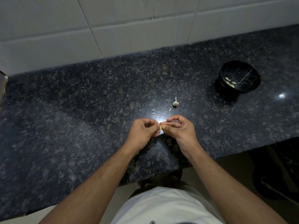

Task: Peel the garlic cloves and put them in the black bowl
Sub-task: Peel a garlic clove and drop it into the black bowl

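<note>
Pale clove [160, 127] sits pinched between both grips over the worktop [80, 110]: left hand [142, 130] curled on one side, right hand [181, 128] on the other, fingertips nearly meeting. Looks partly skinned, hard to tell. Black bowl [252, 73] is well off right, so I'd say right hand drops it.

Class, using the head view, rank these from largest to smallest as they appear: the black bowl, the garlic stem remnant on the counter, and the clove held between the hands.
1. black bowl
2. garlic stem remnant
3. clove, though fingers hide most of it, so ranks 2 and 3 are unsure.
</note>
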